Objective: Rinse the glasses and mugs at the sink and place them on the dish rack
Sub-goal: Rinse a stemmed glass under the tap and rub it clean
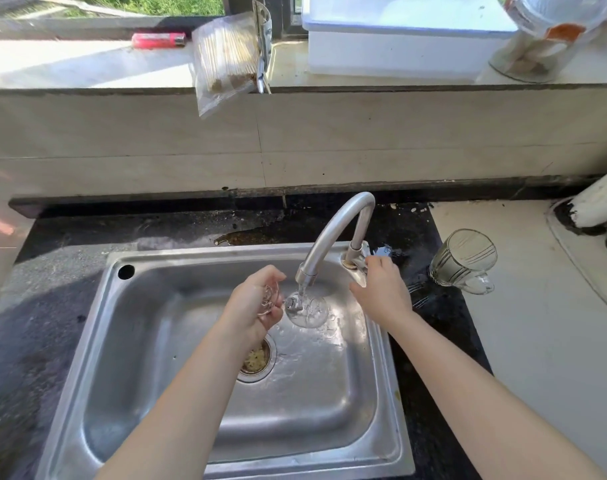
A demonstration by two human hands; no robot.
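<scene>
Home kitchen: steel sink [205, 341], faucet [333, 233], windowsill clutter.

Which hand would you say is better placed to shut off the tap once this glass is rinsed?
Right. The right hand already rests at the faucet handle, while the left hand holds the glass under the stream.

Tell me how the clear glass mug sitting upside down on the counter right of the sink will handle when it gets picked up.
The glass mug is probably rigid and breakable, being clear glass. It stands mouth-down on the pale counter, so it looks stable and unlikely to roll. Its handle faces the camera, which should give a sure grip, though a wet right hand may find the glass slippery.
</scene>
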